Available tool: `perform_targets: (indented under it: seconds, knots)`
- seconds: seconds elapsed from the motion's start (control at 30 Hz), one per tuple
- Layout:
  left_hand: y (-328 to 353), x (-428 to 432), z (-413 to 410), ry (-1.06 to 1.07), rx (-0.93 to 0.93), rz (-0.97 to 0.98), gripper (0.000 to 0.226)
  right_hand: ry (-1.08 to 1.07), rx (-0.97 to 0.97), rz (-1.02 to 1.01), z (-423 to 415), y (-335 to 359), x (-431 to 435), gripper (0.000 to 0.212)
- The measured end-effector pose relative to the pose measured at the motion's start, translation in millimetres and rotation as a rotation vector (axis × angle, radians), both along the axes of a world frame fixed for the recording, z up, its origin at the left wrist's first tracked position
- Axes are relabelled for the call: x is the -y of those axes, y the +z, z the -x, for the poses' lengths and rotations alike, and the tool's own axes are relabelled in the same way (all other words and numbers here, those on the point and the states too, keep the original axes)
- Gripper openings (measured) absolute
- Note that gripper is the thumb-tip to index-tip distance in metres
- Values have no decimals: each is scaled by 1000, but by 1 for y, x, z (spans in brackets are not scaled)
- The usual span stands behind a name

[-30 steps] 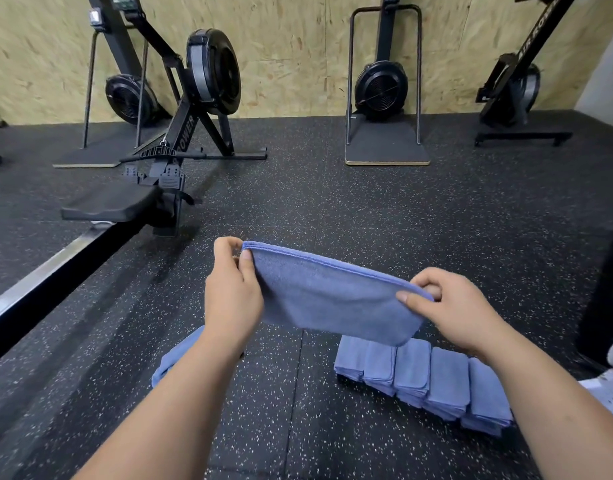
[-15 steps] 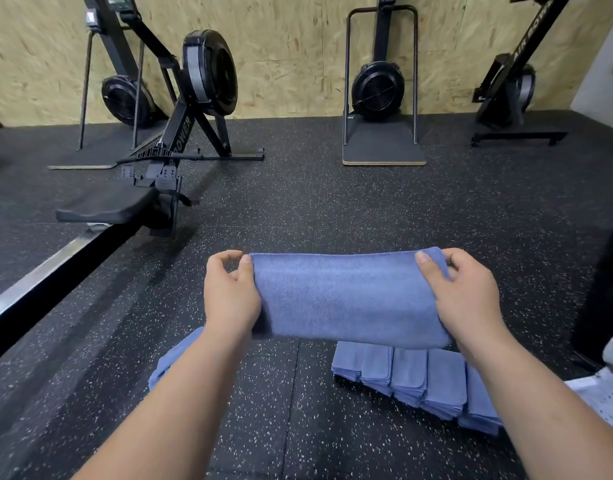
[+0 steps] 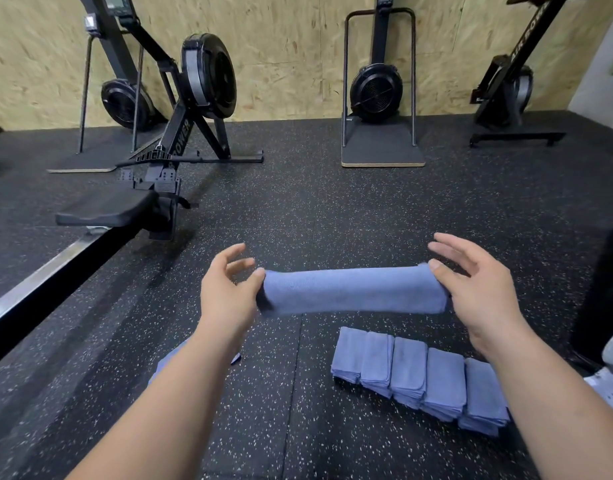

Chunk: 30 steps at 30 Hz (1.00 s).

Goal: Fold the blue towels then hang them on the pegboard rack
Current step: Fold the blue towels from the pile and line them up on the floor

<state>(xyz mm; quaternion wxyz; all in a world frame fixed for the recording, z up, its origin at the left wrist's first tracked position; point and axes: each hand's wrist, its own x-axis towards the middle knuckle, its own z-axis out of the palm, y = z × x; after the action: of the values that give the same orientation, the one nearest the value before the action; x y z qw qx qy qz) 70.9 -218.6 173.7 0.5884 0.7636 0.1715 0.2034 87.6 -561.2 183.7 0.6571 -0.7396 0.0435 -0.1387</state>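
Note:
I hold a blue towel point(image 3: 353, 291), folded into a narrow horizontal band, in the air above the floor. My left hand point(image 3: 229, 292) pinches its left end with the thumb on the near side, the upper fingers spread loosely. At the right end my right hand point(image 3: 478, 289) has the same hold, its upper fingers also lifted. Below the towel, to the right, a row of several folded blue towels point(image 3: 419, 375) lies on the black rubber floor point(image 3: 298, 220). Another blue towel point(image 3: 166, 362) lies flat, partly hidden under my left forearm. A white perforated board point(image 3: 609, 393) shows at the right edge.
A rowing machine point(image 3: 180, 140) with its seat and rail stretches along the left. More black exercise machines point(image 3: 377, 91) stand against the wooden back wall. A dark object point(image 3: 606, 289) stands at the right edge.
The towel has been folded over once more into a narrower band. Both hands shifted their hold at the ends, and their upper fingers have lifted off the cloth.

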Motion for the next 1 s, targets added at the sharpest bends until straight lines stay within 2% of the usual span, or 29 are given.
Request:
perform_targets:
  seconds: [0.13,0.27,0.37,0.47,0.53,0.63,0.7,0.83,0.93,1.0]
  knots:
    - [5,4,2,-6,104,-10,39,32,29,-2,1,2,-3,30]
    - [6,5,3,-142,31,105,32,76,-8,30,-1,0,2,27]
    - [5,3,5,-304,-43,88,34,157,-45,43,-4,-4,10,38]
    - [3,-1,4,-397,-71,-84,46,220,-57,148,-3,-4,15,56]
    - [1,-1,3,-396,-75,-275,49,197,-44,257,-6,-7,18,59]
    - [-1,1,3,-346,-81,-550,45,154,-19,466,-9,-10,20,54]
    - [0,3,5,-309,-43,-623,38,120,0,617,-7,-9,20,49]
    - [0,2,4,-300,-28,-714,20,96,48,741,-3,-8,19,41]
    - [-1,-2,3,-293,-120,-633,6,91,6,763,-5,-11,20,28]
    - [0,-4,2,-287,-131,-413,3,95,-42,623,-8,-12,19,14]
